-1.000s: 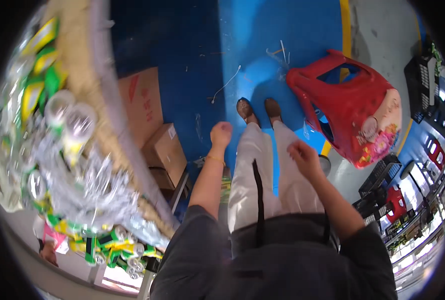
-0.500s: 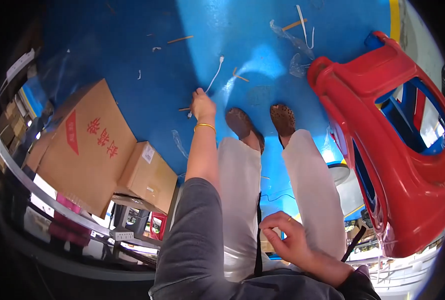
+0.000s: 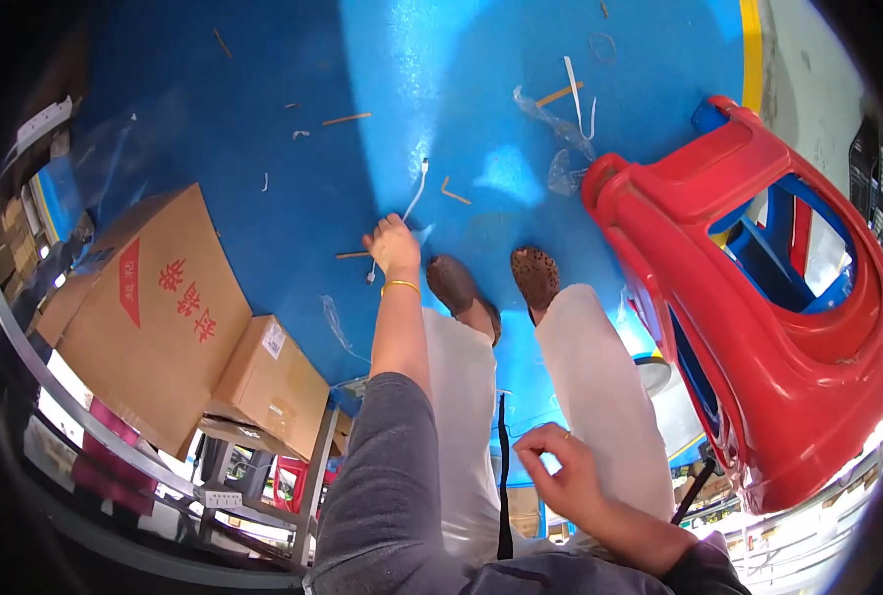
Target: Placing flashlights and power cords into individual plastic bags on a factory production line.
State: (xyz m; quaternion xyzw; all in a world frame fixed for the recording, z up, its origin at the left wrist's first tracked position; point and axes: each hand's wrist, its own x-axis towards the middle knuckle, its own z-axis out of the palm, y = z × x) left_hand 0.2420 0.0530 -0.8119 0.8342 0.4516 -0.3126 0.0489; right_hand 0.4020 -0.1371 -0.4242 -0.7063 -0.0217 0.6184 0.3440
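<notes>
A short white cable [image 3: 416,192] with a plug at each end runs through the fingers of my left hand [image 3: 396,246], low over the blue floor [image 3: 302,238]. One plug shows beyond the fingertips, the other by the wrist. My left fingers are pinched on its middle. Beside that hand lies a thin brown strip [image 3: 350,256]. My right hand [image 3: 565,466] hovers over my lap, fingers loosely curled toward the thumb. Nothing shows in its grasp.
Cardboard boxes [image 3: 178,307] stand at the left beside a metal rack [image 3: 307,486]. A red plastic stool [image 3: 759,337] fills the right side. Clear plastic scraps [image 3: 565,174], a white strip [image 3: 573,89] and several brown strips litter the floor. My shoes [image 3: 461,288] are just right of my left hand.
The whole view has shifted, so the floor and boxes sit lower in the picture. My left hand keeps its hold on the cable, whose far plug has turned slightly. My right hand stays over my lap.
</notes>
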